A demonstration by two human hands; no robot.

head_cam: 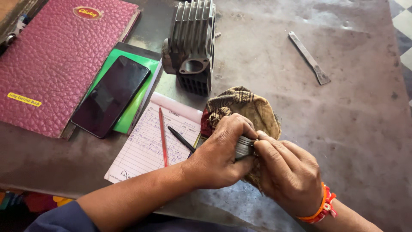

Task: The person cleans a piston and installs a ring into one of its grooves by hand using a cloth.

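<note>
Just right of centre in the lower half of the frame, a small ribbed grey metal cylinder, piston-like (244, 147), pinched between both hands over a brown patterned cloth rag (240, 105). Left hand (219, 157) closed around the cylinder from the left, thumb and fingers curled over its top and near side; right hand (288, 174) closed against its right end, fingertips (260, 138) pressed onto the rim, some rag bunched beneath. Long axis of the cylinder roughly left to right in the picture, slightly tilted up toward the right, so each hand at one end and the ringed side wall bare between them. Neither hand nearer than the other: both touching. Orange and red thread band (322, 207) on the right wrist. Above the hands, at upper centre, a finned grey metal engine cylinder block (192, 43), well apart from the grip. At upper right, a flat grey metal chisel-like bar (309, 56). Left of the hands, a lined white notepad (156, 144) with a red pencil (163, 137) and a black pen (181, 138) on it; further left, a black smartphone (110, 95) on a green folder (141, 92), beside a maroon leather-grain book (56, 60). All on a worn grey metal tabletop (352, 129).
</note>
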